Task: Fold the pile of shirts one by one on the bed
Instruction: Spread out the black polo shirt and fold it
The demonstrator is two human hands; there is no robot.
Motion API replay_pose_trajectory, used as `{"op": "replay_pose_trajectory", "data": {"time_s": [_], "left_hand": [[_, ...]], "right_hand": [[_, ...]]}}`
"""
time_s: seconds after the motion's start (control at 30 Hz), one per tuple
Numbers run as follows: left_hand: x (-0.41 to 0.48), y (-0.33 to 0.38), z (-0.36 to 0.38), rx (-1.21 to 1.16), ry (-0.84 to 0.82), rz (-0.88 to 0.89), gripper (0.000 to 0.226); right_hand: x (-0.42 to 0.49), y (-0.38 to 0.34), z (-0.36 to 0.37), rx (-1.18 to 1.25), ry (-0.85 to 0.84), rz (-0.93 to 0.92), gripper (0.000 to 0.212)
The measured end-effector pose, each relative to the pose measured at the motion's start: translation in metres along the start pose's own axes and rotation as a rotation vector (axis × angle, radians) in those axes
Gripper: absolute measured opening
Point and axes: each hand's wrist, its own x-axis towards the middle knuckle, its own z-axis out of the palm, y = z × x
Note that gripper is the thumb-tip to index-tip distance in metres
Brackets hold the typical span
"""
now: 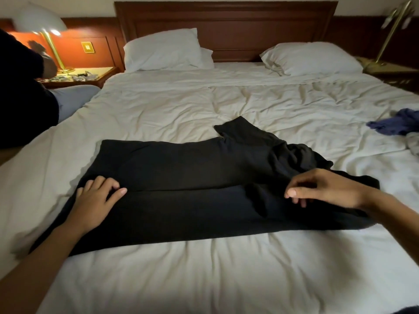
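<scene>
A black shirt (pixel 188 177) lies spread sideways across the white bed (pixel 204 268), its near long side folded over onto the body. One sleeve sticks out toward the pillows, and the collar end at the right is bunched. My left hand (pixel 95 200) rests flat on the shirt's left hem end, fingers apart. My right hand (pixel 326 189) hovers at the right end with fingers curled and thumb near forefinger, just over the fabric; no cloth shows between them. A blue garment (pixel 394 123) and a pale one (pixel 412 141) lie crumpled at the bed's right edge.
Two white pillows (pixel 163 51) (pixel 315 57) lean on the dark wooden headboard (pixel 226 23). A lit lamp (pixel 43 26) stands on the left nightstand (pixel 86 74); a brass lamp (pixel 392 30) stands at the right. Another person in dark clothing (pixel 20 91) sits at the bed's left side.
</scene>
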Motion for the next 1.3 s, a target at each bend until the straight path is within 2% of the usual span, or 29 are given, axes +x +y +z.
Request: {"op": "replay_pose_trajectory", "data": {"time_s": [0.1,0.23,0.33,0.47,0.6,0.63,0.73,0.8,0.9,1.0,1.07,1.17,1.3], "left_hand": [[-0.003,0.002,0.0,0.016,-0.026,-0.026,0.019],[-0.011,0.005,-0.005,-0.001,-0.099,-0.057,0.031],[-0.014,0.017,-0.009,-0.041,-0.175,-0.062,0.05],[-0.006,0.067,-0.003,-0.136,-0.325,0.029,0.071],[0.009,0.127,0.022,-0.091,-0.435,0.093,0.074],[0.015,0.139,0.029,-0.088,-0.435,0.098,0.072],[0.039,0.177,0.05,-0.1,-0.444,0.098,0.069],[0.055,0.198,0.065,-0.095,-0.444,0.097,0.07],[0.075,0.215,0.086,-0.031,-0.422,0.105,0.073],[0.091,0.217,0.103,0.026,-0.377,0.086,0.075],[0.101,0.216,0.109,0.052,-0.367,0.069,0.077],[0.108,0.216,0.114,0.085,-0.368,0.051,0.078],[0.11,0.219,0.115,0.101,-0.366,0.039,0.078]], "right_hand": [[-0.021,0.003,0.011,-0.131,0.209,-0.014,0.04],[-0.034,0.014,0.036,-0.271,0.206,-0.037,0.033],[-0.031,0.014,0.042,-0.258,0.308,-0.063,0.029],[-0.016,0.011,0.037,-0.15,0.357,0.068,0.044],[0.013,0.042,0.007,-0.33,0.737,0.277,0.022],[0.022,0.053,-0.003,-0.353,0.749,0.377,0.031],[0.044,0.089,-0.029,-0.305,0.608,0.685,0.064],[0.057,0.108,-0.037,-0.295,0.519,0.781,0.071],[0.071,0.127,-0.038,-0.33,0.486,0.748,0.057],[0.069,0.147,-0.043,-0.285,0.619,0.705,0.035],[0.057,0.157,-0.052,-0.262,0.689,0.796,0.036],[0.045,0.165,-0.061,-0.272,0.588,0.897,0.042],[0.068,0.148,-0.061,-0.323,0.611,0.7,0.047]]}}
